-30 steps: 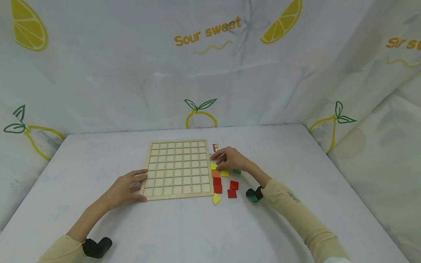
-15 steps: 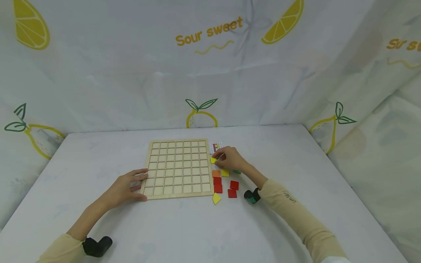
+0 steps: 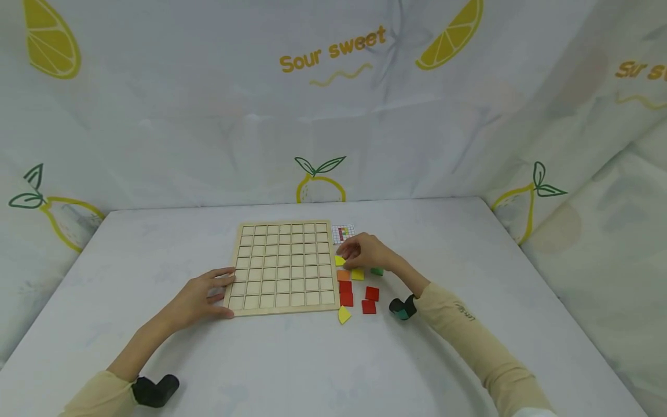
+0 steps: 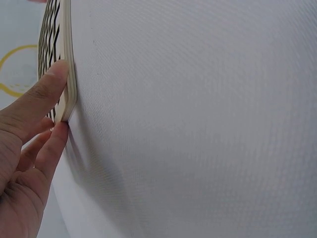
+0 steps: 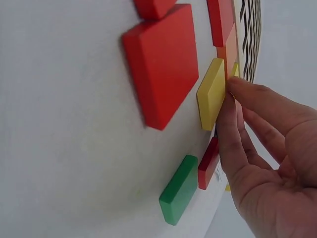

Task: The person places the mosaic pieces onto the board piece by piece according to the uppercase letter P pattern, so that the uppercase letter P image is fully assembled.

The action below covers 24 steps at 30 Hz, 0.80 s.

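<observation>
A pale wooden grid board [image 3: 283, 266] lies on the white table. My left hand [image 3: 198, 298] holds its near left corner; in the left wrist view, the thumb [image 4: 47, 89] and fingertips meet the board's rim [image 4: 69, 74]. Beyond the board's right side, my right hand [image 3: 367, 253] pinches a small yellow tile [image 3: 340, 260] between thumb and fingers. Only a sliver of that tile shows past the thumb in the right wrist view. Close to those fingers are a yellow square tile [image 5: 212, 94], an orange tile [image 3: 343, 275] and a green tile [image 5: 181, 191].
Several red tiles [image 3: 369, 307] lie right of the board, with a yellow fan-shaped tile [image 3: 344, 315] nearer the front. A small printed pattern card [image 3: 343, 233] lies by the far right corner. A dark red tile [image 5: 208, 163] shows beyond the green one. White printed cloth [image 3: 208, 116] hangs behind.
My right hand lifted the yellow tile slightly away from the orange one, then came back a little toward it. The left hand stays at the board's corner.
</observation>
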{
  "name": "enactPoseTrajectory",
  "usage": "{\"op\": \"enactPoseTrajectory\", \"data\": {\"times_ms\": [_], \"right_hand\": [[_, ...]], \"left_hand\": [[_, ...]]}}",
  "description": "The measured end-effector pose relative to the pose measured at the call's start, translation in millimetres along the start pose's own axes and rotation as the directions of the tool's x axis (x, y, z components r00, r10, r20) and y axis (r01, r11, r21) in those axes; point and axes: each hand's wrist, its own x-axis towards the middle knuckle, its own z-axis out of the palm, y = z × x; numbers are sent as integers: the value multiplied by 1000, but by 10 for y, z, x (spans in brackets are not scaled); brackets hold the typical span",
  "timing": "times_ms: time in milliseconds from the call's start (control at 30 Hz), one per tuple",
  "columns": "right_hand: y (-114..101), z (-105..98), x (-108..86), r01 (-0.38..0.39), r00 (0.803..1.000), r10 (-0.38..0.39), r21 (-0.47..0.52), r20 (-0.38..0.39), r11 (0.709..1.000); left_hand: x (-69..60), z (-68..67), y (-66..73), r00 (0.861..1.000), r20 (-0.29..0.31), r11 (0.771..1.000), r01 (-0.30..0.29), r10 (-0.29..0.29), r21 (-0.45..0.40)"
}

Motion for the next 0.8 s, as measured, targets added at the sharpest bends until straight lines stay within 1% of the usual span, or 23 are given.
{"op": "enactPoseTrajectory", "data": {"times_ms": [100, 167, 400, 500, 700, 800], "right_hand": [[-8, 14, 10, 14, 1000, -14, -28, -6, 999], [-14, 34, 23, 15, 1000, -16, -51, -24, 999], [-62, 75, 25, -41, 994, 33, -74, -106, 996], [-83, 69, 16, -50, 992, 41, -80, -116, 996], [-74, 76, 31, -24, 993, 14, -84, -113, 996], [-72, 56, 36, -43, 994, 38, -48, -107, 998]], "left_hand": [[-1, 3, 4, 1000, 0, 1000, 5, -5, 5], [0, 2, 7, 1000, 1, 1000, 12, -12, 7], [1, 9, 20, 1000, -3, 999, 30, -30, 24], [4, 6, 14, 1000, -2, 999, 29, -29, 16], [-1, -4, 18, 1000, -1, 1000, 8, -8, 8], [1, -2, 26, 1000, 2, 1000, 10, -10, 3]]}}
